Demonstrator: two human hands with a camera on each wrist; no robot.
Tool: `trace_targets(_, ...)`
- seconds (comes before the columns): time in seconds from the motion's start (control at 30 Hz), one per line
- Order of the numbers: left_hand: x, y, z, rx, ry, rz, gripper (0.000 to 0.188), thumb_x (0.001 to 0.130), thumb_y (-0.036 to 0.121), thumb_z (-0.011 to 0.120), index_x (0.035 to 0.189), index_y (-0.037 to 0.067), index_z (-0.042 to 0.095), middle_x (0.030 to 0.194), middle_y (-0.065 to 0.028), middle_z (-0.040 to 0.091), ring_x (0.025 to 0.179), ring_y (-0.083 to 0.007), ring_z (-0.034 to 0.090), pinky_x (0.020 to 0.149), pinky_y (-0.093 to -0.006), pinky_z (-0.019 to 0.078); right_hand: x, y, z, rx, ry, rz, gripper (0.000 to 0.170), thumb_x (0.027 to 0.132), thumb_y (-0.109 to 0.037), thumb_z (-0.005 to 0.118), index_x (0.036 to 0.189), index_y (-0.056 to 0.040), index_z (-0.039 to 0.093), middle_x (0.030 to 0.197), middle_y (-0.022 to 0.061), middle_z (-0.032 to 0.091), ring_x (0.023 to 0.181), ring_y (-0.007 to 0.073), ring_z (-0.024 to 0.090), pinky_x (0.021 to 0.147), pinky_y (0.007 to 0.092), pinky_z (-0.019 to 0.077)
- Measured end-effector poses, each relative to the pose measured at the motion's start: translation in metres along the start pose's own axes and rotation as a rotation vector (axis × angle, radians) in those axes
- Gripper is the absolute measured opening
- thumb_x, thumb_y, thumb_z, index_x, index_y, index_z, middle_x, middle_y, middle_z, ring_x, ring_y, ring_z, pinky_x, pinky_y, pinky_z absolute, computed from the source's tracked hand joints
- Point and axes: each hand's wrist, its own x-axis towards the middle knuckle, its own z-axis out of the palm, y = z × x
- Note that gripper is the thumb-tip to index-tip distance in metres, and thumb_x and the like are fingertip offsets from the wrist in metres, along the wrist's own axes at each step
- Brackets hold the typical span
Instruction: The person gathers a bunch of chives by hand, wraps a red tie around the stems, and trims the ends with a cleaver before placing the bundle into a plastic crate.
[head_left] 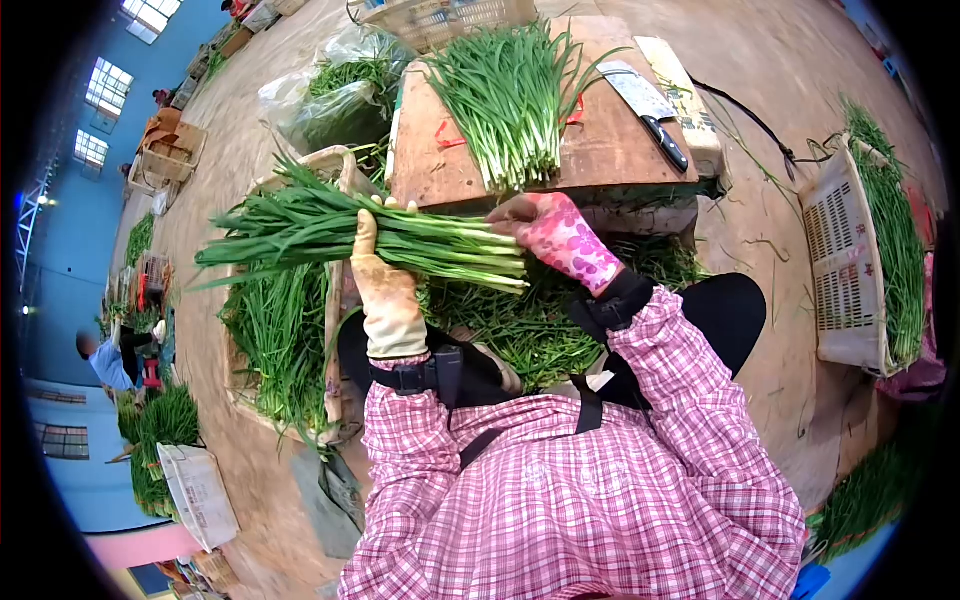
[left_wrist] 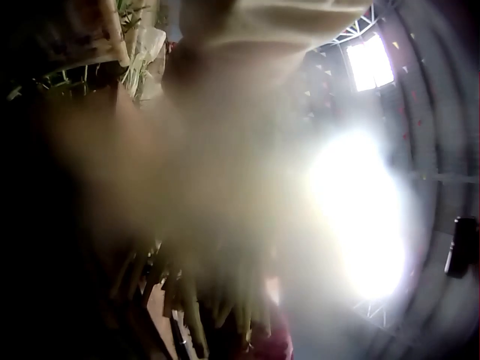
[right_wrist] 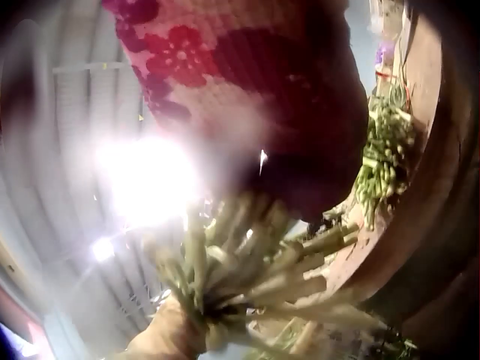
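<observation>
A bunch of green garlic chives lies sideways across my left hand, which wears a stained pale glove and grips it round the middle. The leaves point left and the pale stem ends point right. My right hand, in a pink flowered glove with bare fingertips, pinches at the upper stem ends. In the right wrist view the cut stems fan out just below the flowered glove. The left wrist view is mostly blurred by glare, with stems at its bottom.
A second pile of chives lies on a wooden board in front, with a cleaver at its right. Crates of greens stand left and right. Loose trimmings cover the floor between my knees.
</observation>
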Motion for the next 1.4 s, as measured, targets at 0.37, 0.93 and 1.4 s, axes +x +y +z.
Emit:
trace_targets(0.37,0.022,0.008,-0.020,0.067,0.081,-0.024,0.038,0.099,0.038,0.059,0.119,0.006,0.065,0.113,-0.0067,0.069,0.101,-0.0206,0.063,0.095,-0.0367,0.0495,-0.013,0.026,0.001,0.027,0.004,0.163,0.025,0.091,-0.020,0.070,0.105,0.0006,0.073,0.088,0.0124,0.074,0.081,0.0173,0.070,0.074,0.0291,0.0539)
trace_targets(0.93,0.071,0.021,-0.067,0.320,0.143,-0.037,0.052,0.099,0.051,0.053,0.114,0.003,0.067,0.101,-0.0114,0.070,0.079,-0.0213,0.064,0.083,-0.0324,0.0529,-0.018,0.059,-0.002,-0.041,0.306,-0.106,0.016,0.085,-0.009,0.072,0.100,-0.0029,0.072,0.086,0.0146,0.071,0.082,0.0273,0.069,0.072,0.0371,0.0539)
trace_targets(1.4,0.053,0.001,-0.046,0.145,0.108,-0.056,0.047,0.099,0.052,0.053,0.106,0.007,0.065,0.082,-0.0035,0.066,0.059,-0.0156,0.056,0.062,-0.0289,0.0524,-0.013,0.060,0.013,0.248,0.576,0.183,0.015,0.092,-0.016,0.070,0.099,-0.0028,0.071,0.083,0.0062,0.071,0.072,0.0141,0.067,0.064,0.0281,0.0530)
